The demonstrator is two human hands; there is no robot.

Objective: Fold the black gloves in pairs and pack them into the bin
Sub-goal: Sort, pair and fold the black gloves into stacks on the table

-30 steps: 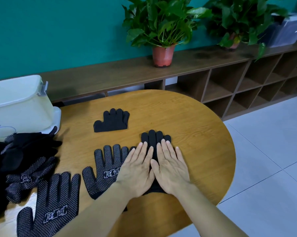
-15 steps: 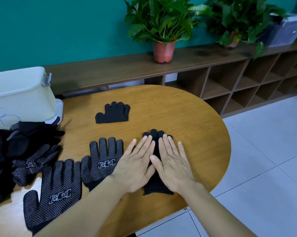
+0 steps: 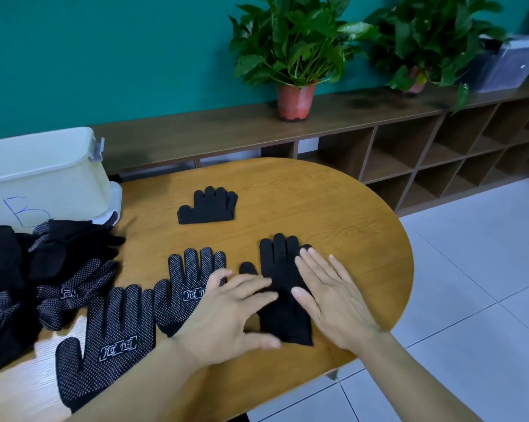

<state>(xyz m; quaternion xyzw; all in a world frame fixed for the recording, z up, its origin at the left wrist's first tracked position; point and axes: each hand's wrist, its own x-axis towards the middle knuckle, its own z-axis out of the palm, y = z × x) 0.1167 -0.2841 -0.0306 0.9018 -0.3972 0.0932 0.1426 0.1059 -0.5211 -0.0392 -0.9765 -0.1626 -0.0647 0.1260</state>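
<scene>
Plain black glove (image 3: 275, 269) lies flat mid-counter (image 3: 333, 208), long axis running away from the person, fingers far, cuff toward the near edge; right grip (image 3: 333, 303) released, fingers straight, resting along its right side; left grip (image 3: 226, 315) released, blurred, fingers reaching across its thumb side; both equally near; judged next: fold cuff toward fingertips; bin (image 3: 44, 175) stands well apart, far left.
</scene>
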